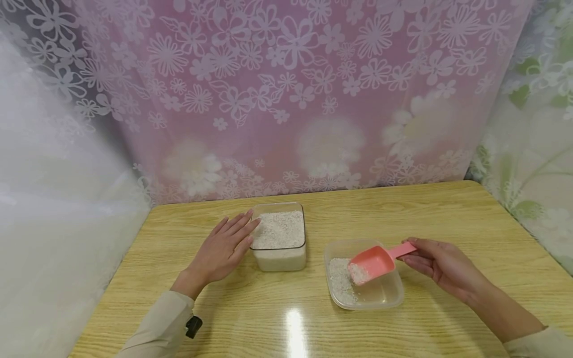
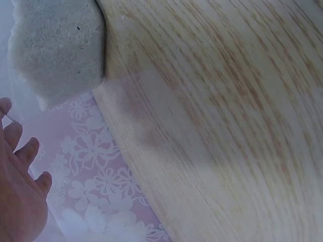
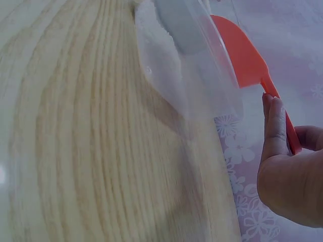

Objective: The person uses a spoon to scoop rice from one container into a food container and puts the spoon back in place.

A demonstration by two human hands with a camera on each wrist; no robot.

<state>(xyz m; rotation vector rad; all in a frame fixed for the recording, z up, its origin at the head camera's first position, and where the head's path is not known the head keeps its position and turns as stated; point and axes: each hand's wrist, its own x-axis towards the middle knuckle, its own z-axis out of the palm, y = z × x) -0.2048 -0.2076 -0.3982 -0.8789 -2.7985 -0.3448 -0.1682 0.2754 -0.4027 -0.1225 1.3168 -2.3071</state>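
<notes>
The right hand [image 1: 440, 266] is gripping a pink scoop [image 1: 373, 263] over the near tub [image 1: 394, 293]; the left hand [image 1: 224, 248], fingers straight, is touching the full tub [image 1: 279, 261] on the bench [image 1: 447, 214].

The scoop [image 1: 373, 262] is salmon pink. The rice [image 1: 278, 228] in the square container [image 1: 279, 258] is off-white; both that container and the shallow container [image 1: 385, 296] are clear and colourless. The table [image 1: 403, 214] is pale yellow-tan with wood grain. The curtain [image 1: 286, 89] is pink with white flower outlines. The sleeves [image 1: 161, 328] are beige.
</notes>
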